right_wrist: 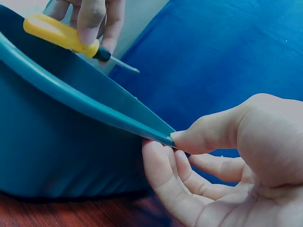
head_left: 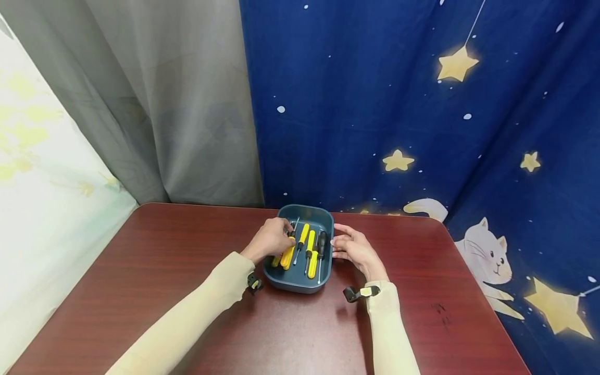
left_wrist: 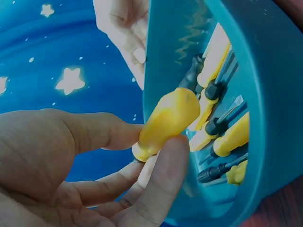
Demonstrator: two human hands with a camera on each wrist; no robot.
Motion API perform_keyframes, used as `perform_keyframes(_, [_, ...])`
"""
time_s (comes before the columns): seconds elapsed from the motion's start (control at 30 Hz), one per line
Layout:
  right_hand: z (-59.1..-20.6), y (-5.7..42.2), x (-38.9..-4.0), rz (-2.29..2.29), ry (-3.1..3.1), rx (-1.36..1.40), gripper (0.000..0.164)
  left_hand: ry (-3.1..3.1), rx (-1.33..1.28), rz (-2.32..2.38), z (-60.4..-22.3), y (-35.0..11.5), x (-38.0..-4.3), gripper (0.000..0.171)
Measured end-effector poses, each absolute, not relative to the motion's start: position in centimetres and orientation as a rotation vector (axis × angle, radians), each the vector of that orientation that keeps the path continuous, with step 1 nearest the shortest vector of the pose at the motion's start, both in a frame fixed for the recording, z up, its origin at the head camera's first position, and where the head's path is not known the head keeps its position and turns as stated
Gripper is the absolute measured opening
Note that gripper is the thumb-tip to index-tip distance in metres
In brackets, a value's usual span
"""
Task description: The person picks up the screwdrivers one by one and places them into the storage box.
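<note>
My left hand (head_left: 271, 239) is over the left side of a blue-green plastic bin (head_left: 300, 286). It pinches a screwdriver by its yellow handle (left_wrist: 170, 113) between thumb and fingers. In the right wrist view this screwdriver (right_wrist: 59, 35) shows a black collar and a thin metal shaft, raised above the rim. Several other screwdrivers lie in the bin, among them a yellow-handled screwdriver (head_left: 303, 235) and a black-handled screwdriver (head_left: 322, 241). At the bin's right side, my right hand (right_wrist: 222, 156) pinches the rim (right_wrist: 142, 130), thumb on top and fingers against the outer wall.
The bin stands on a reddish-brown wooden table (head_left: 187, 250), close to its far edge. Behind the table hang a grey curtain (head_left: 197, 104) and a blue curtain with stars (head_left: 347, 104). A pale curtain (head_left: 42, 208) hangs at the left.
</note>
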State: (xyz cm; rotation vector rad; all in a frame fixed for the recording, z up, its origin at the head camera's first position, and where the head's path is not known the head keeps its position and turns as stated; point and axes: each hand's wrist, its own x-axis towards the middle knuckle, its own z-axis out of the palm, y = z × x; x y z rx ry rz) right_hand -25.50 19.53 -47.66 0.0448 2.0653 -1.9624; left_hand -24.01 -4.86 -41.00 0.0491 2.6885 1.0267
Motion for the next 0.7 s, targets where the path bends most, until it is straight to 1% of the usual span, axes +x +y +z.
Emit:
perform_keyframes(0.47, [-47.7, 19.6, -25.5, -1.962, 2.057, 0.027, 0.062, 2.595, 0.068, 0.841, -41.3, -3.2, -25.6, 0.015])
perform_keyframes(0.53, [-47.6, 19.6, -25.5, -1.961, 2.057, 0.031, 0.062, 2.592, 0.091, 0.83, -41.4, -3.1, -25.8, 0.02])
perform_keyframes(0.63, [-47.6, 19.6, -25.5, -1.96, 2.055, 0.041, 0.062, 2.586, 0.126, 0.81, -41.7, -2.8, -25.9, 0.035])
perform_keyframes(0.7, [-47.6, 19.6, -25.5, -1.965, 2.051, 0.045, 0.062, 2.579, 0.143, 0.796, -41.9, -2.6, -26.0, 0.037])
